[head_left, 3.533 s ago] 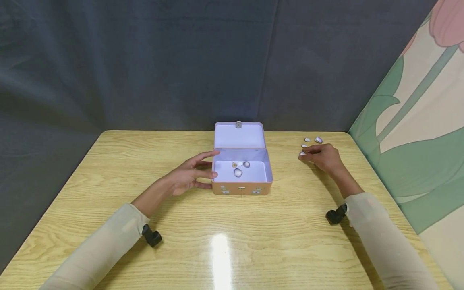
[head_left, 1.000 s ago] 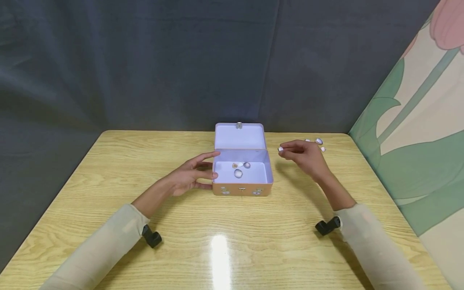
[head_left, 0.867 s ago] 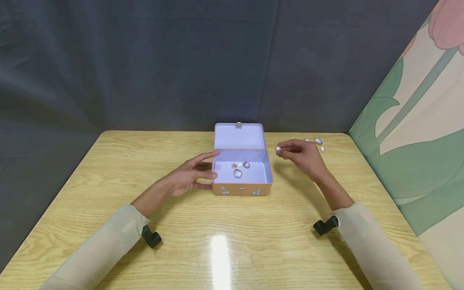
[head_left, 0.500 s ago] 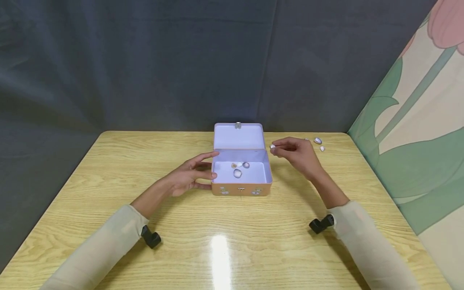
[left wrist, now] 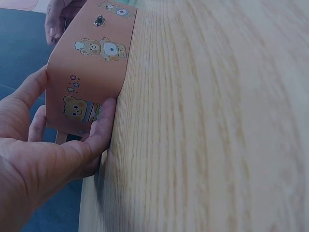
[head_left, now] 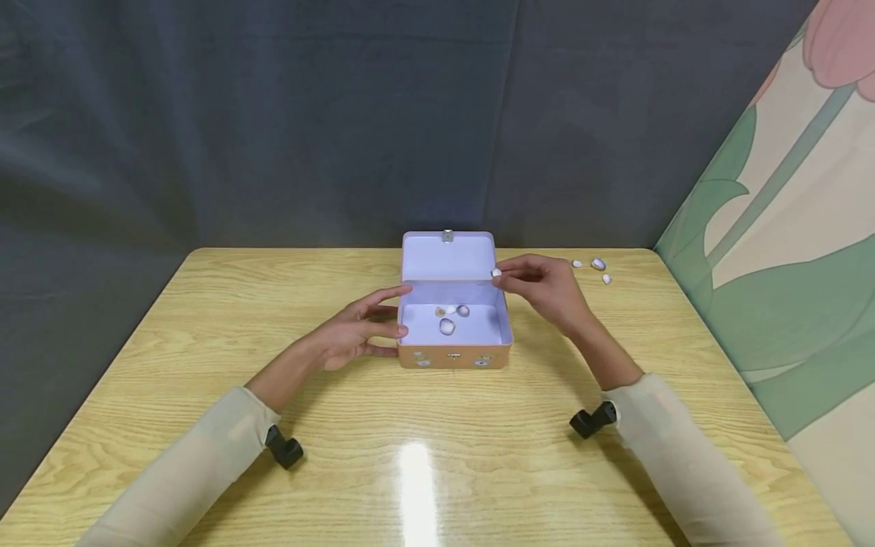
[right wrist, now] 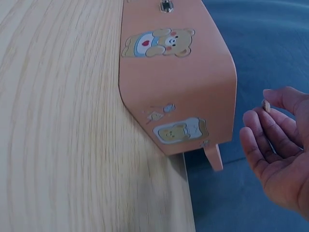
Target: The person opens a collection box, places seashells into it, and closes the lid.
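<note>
The left hand [head_left: 352, 330] is spread against the left end of the open box [head_left: 443, 362] on the counter [head_left: 342, 456], while the right hand [head_left: 543, 289], well apart, pinches a small pale shell [head_left: 496, 273] by its far right corner. IMO it's best to keep that brace light, bring the shell well inside, and lower it near the other shells [head_left: 447, 327] before releasing.

An orange, bear-printed, lilac-lined tin box [head_left: 437, 357] is standing open; four seashells [head_left: 446, 327] are lying inside, and a white seashell [head_left: 496, 273] is being held near its back right corner.
</note>
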Demonstrator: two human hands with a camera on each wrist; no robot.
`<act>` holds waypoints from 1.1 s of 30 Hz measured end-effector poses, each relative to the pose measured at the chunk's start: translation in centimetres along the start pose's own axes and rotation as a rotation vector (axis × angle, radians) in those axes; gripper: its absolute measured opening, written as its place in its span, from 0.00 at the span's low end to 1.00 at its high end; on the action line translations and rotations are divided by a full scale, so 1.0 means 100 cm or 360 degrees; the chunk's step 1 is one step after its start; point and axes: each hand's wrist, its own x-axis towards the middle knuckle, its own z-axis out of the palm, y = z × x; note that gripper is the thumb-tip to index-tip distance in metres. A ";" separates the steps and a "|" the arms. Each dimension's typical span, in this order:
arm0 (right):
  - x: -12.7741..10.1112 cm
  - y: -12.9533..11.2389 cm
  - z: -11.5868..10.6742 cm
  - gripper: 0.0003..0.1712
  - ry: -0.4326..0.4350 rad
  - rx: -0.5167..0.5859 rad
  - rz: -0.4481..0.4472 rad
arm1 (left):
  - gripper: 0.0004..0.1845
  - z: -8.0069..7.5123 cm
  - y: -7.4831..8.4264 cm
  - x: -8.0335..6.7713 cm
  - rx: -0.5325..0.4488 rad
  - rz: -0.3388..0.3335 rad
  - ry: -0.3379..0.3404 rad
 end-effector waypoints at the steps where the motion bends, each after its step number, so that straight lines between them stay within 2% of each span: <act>1: 0.000 0.000 0.001 0.17 -0.0002 0.0008 -0.0009 | 0.44 0.000 0.000 0.000 0.0003 0.0000 0.0001; 15: 0.004 -0.001 0.017 0.15 -0.0018 0.0012 -0.0072 | 0.45 0.000 0.001 -0.001 0.0002 -0.0003 0.0011; 33: 0.006 0.001 0.019 0.19 -0.0050 0.0016 -0.0093 | 0.44 0.001 0.002 -0.002 -0.0002 -0.0009 0.0014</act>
